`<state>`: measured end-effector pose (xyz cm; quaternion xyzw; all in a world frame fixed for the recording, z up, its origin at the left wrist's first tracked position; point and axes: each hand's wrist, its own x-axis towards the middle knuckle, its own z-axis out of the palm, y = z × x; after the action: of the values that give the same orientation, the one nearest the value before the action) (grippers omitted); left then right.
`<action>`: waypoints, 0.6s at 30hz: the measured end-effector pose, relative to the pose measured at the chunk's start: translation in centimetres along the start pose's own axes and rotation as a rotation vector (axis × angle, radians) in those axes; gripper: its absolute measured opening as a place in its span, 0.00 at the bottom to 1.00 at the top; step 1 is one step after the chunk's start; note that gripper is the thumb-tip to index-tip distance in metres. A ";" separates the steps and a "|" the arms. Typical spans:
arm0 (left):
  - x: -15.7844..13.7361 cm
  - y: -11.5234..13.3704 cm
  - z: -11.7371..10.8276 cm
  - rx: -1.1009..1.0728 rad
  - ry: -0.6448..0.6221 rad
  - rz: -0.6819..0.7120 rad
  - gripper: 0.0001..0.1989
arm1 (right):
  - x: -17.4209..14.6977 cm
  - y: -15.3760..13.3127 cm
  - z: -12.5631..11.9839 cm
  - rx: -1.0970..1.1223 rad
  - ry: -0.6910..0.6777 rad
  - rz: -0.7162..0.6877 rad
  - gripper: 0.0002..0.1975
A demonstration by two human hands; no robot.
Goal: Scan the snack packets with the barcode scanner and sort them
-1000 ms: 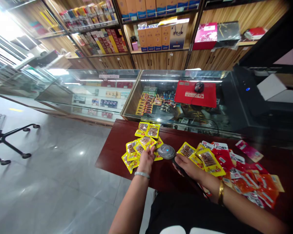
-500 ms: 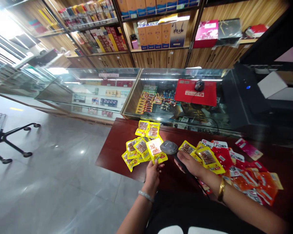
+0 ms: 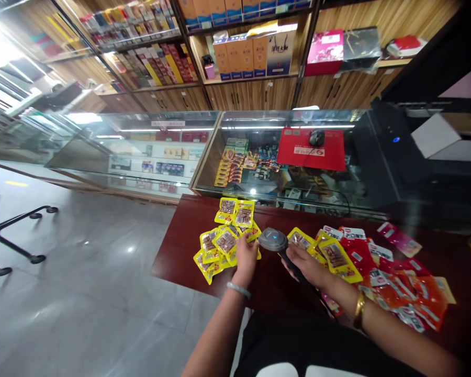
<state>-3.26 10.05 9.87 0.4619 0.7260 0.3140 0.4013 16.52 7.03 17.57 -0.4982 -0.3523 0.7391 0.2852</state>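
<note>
My right hand (image 3: 300,262) is closed round the handle of a dark barcode scanner (image 3: 273,240), its head tilted to the left and a small blue light on top. My left hand (image 3: 246,256) reaches over a pile of yellow snack packets (image 3: 225,239), its bent fingers on a yellow snack packet (image 3: 253,231) at the pile's right side. The hand hides part of that packet. Beyond the scanner, more yellow snack packets (image 3: 336,253) lie by my right hand and forearm.
Red and orange packets (image 3: 400,285) are heaped at the right of the dark red table (image 3: 172,241). Behind it stands a glass display counter (image 3: 255,195) with a red mat (image 3: 294,155) and a mouse (image 3: 316,138). A cart (image 3: 13,230) is on the floor at left.
My left hand has moved forward with the yellow packet, from in front of the scanner onto the pile. The scanner stays nearly in place, and a blue light now shows on it.
</note>
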 end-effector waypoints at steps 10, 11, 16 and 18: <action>10.1 2.2 -0.3 0.816 0.092 -0.073 0.32 | 2.0 -0.4 -0.2 -0.044 0.005 0.015 0.31; 10.2 2.1 -0.3 0.822 0.084 -0.077 0.32 | 2.2 -0.4 -0.3 -0.052 0.003 0.012 0.31; 10.2 1.9 -1.2 0.736 0.012 -0.017 0.18 | 2.6 -0.4 -0.7 -0.057 -0.003 0.014 0.31; 9.8 1.5 -1.5 0.566 -0.051 -0.044 0.14 | 2.4 -0.6 -0.8 -0.045 0.004 0.029 0.31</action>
<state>-6.37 19.54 8.93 0.5476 0.7842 0.0781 0.2812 16.52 9.45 16.52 -0.5110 -0.3611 0.7340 0.2641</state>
